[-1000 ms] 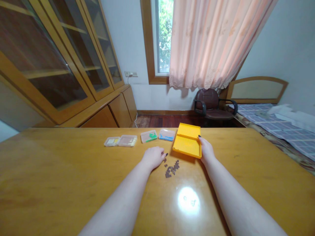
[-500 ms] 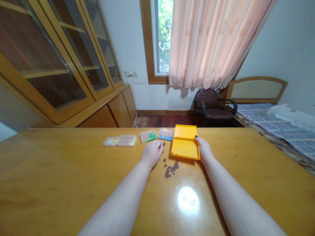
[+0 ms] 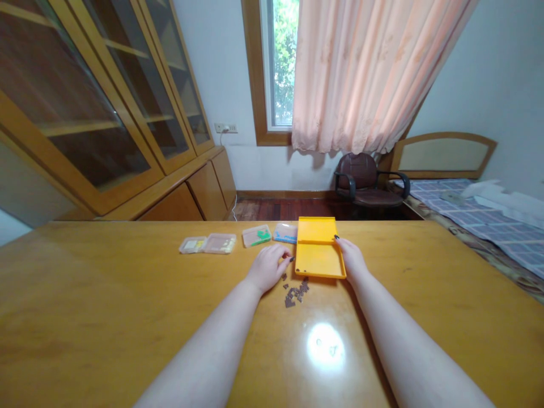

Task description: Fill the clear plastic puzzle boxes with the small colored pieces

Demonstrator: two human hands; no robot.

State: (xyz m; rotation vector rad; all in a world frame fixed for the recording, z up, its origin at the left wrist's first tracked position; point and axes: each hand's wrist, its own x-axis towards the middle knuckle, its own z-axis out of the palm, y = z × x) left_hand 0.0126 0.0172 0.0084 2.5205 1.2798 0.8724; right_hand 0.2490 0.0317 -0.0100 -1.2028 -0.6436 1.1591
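Observation:
My right hand (image 3: 352,259) grips the right side of an open yellow plastic case (image 3: 319,259), its thumb over the edge near the hinge. The case is tilted a little, and a couple of small dark pieces (image 3: 298,270) lie in its near left corner. Just left of the case, my left hand (image 3: 271,266) has its thumb and fingertips close together; whatever they pinch, if anything, is too small to name. Close below the case, a loose cluster of small brown pieces (image 3: 296,294) lies on the table, with a few strays toward my left hand.
Beyond my left hand stand a clear box with green pieces (image 3: 256,236) and one with blue pieces (image 3: 285,233), partly behind the case. Farther left is an open clear box with pale yellow pieces (image 3: 219,243). A chair (image 3: 365,178) stands past the wooden table (image 3: 127,306).
My left hand has shifted slightly right, its fingertips now nearer the case's left edge. The yellow case has moved a touch left and toward me in my right hand.

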